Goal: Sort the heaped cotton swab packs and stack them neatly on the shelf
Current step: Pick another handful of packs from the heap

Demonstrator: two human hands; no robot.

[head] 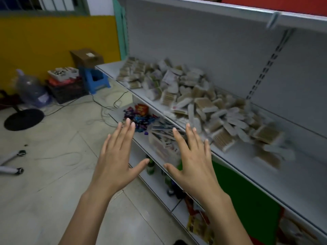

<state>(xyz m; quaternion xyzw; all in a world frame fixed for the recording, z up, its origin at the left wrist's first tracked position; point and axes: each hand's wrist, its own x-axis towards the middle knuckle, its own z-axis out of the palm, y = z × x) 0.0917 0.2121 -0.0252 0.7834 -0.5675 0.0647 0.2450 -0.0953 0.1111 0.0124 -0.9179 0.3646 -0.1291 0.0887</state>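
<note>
Pale floor tiles fill the lower left of the frame, a yellow wall stands behind them in the upper left, and a grey shelf unit runs diagonally from the centre to the right edge. On its middle shelf (276,175) the cotton swab packs (203,110) lie in a loose heap across the centre right, tilted and overlapping every way. Toward the upper centre some packs (130,71) seem to sit in flatter rows, though blur keeps us from being sure. Below, a lower shelf (141,140) carries bright wrapped sweets (139,119), and a blue stool (96,80) with a cardboard box (86,57) on it stands beyond the shelf's far end.

Our left hand (115,156) and right hand (191,160) hover side by side in the lower centre, palms down, fingers straight and spread wide, holding nothing and touching no pack. The right hand is the nearer to the heap.

We judge this to be the opening reach, with sorting not yet begun. Two kinds seem mixed, flat white packs and squarer ones showing tan sticks. The next move calls for reaching over the shelf's front edge to the near side of the heap, gathering a few packs of one kind, turning them the same way and laying them squarely on the bare shelf at the lower right.
</note>
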